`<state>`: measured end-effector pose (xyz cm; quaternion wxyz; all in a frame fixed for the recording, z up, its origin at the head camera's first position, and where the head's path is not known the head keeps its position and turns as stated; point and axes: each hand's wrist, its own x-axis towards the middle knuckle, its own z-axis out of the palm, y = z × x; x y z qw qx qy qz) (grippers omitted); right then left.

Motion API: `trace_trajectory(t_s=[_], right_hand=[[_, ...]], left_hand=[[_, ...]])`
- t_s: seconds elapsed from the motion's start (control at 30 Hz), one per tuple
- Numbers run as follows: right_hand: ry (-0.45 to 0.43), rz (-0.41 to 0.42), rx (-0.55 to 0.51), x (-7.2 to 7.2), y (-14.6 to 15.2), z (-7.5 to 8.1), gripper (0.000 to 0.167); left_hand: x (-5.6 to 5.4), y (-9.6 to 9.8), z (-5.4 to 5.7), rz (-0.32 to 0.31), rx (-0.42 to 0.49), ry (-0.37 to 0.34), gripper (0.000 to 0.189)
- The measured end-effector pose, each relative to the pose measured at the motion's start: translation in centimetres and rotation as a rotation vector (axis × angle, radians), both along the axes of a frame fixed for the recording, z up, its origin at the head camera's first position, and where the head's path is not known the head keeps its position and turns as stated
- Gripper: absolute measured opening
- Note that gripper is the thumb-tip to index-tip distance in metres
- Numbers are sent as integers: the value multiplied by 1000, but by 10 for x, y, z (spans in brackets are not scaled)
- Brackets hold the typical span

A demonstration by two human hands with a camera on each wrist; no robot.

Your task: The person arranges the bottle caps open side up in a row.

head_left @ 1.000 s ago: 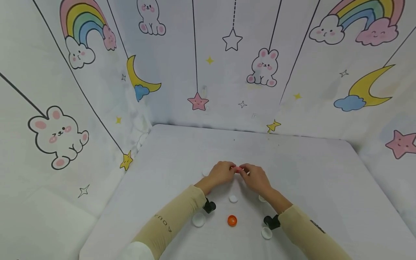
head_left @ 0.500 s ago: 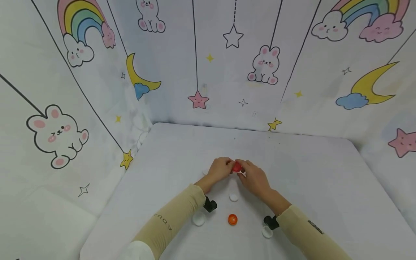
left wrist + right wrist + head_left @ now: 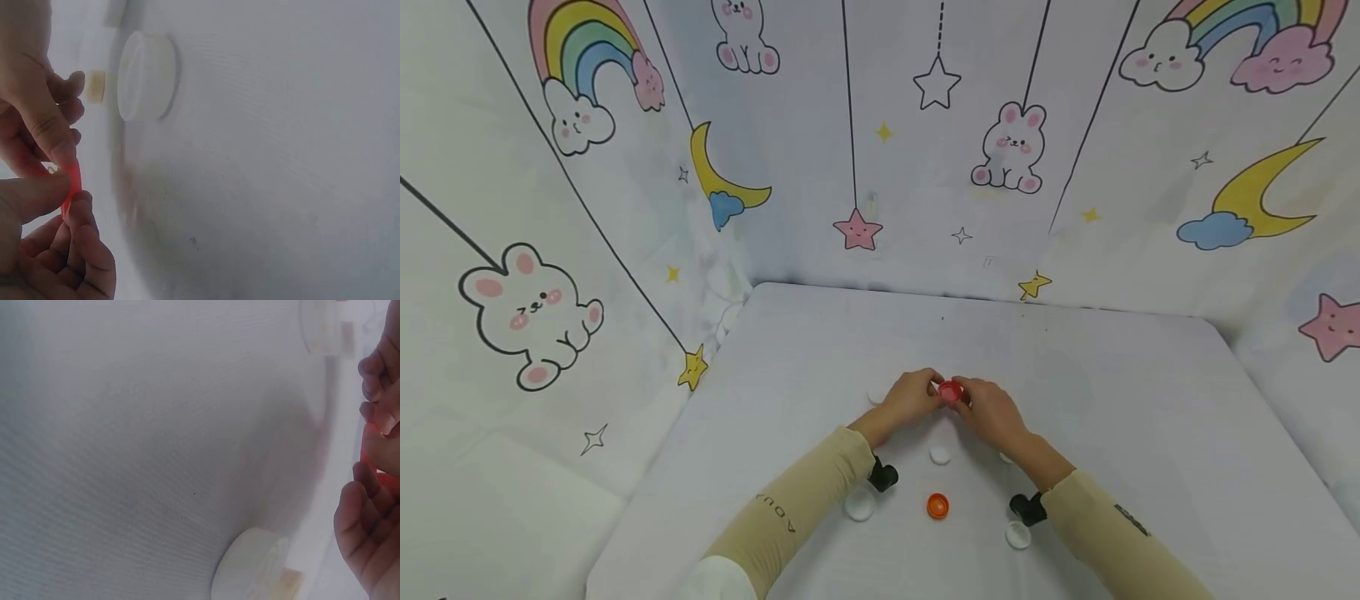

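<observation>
Over the table, both hands pinch a small red bottle cap between them. Its hollow side faces the head camera. My left hand grips the cap's left edge with thumb and fingertips. From the right, my right hand pinches the opposite edge. In the left wrist view the cap appears as a thin red rim between the two thumbs. Fingers hide much of the cap in the right wrist view. An orange cap lies on the table nearer the body, with a white cap between it and the hands.
More white caps lie about the table: one beyond the left wrist, a larger one by the left forearm, and another by the right forearm. Dark wrist cameras hang under both forearms. Printed white sheets wall the table's back and sides.
The red cap has turned from nearly edge-on to show its round hollow face. Both hands have shifted slightly while keeping hold of it; the caps on the table lie where they were.
</observation>
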<state>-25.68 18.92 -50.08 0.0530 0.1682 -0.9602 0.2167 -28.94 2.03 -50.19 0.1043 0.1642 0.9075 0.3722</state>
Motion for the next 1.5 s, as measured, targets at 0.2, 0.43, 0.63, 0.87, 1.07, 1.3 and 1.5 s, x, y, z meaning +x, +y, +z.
trace_trajectory(t_s=[0.2,0.43,0.63,0.87,1.07,1.3,1.5], right_hand=[[-45,-10,-13,-2,1,-4,41],[-93,-6,5,-7,-2,-9,38],[-147,-35,49,-9,-4,-15,40],[-174,-23,55,-10,-5,-16,38],[-168,-18,32,-8,-6,-13,37],[-191,-11,26,-6,-4,-7,45],[-182,-32,-20,-4,-1,6,45]], left_hand=[[3,1,0,-14,-87,33,31],[6,2,3,-32,-203,104,29],[7,3,1,-33,-236,98,31],[6,2,-3,-35,-257,100,30],[8,0,-5,-29,-266,124,30],[10,-3,-7,1,-263,162,35],[10,-16,-2,36,-104,115,35]])
